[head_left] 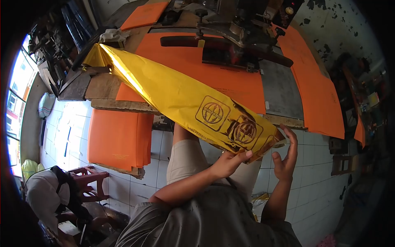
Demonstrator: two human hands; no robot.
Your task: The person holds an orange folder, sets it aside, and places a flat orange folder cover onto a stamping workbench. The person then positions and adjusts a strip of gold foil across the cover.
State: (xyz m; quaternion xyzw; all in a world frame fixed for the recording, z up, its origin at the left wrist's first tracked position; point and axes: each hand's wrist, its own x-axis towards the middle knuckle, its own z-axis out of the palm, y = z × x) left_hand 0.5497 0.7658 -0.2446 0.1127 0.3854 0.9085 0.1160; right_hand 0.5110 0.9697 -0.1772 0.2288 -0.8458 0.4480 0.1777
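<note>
A long sheet of shiny gold foil (164, 88) stretches slantwise from the upper left of the worktable to my hands. Dark stamped emblems and some lettering mark its near end, where the foil looks torn or creased. My left hand (230, 164) grips the lower edge of this end, thumb on top and the other fingers partly hidden beneath. At the foil's right tip, my right hand (286, 152) has its thumb and fingers apart; the fingers are close to the tip, and I cannot tell whether they touch it.
A press-like machine (238, 45) with a dark bar stands over orange sheets (173, 49) on the worktable. More orange sheets (312, 82) lie to the right, and an orange stack (119, 138) sits lower left. Near a red stool (92, 181), another person (47, 193) is bent over at lower left.
</note>
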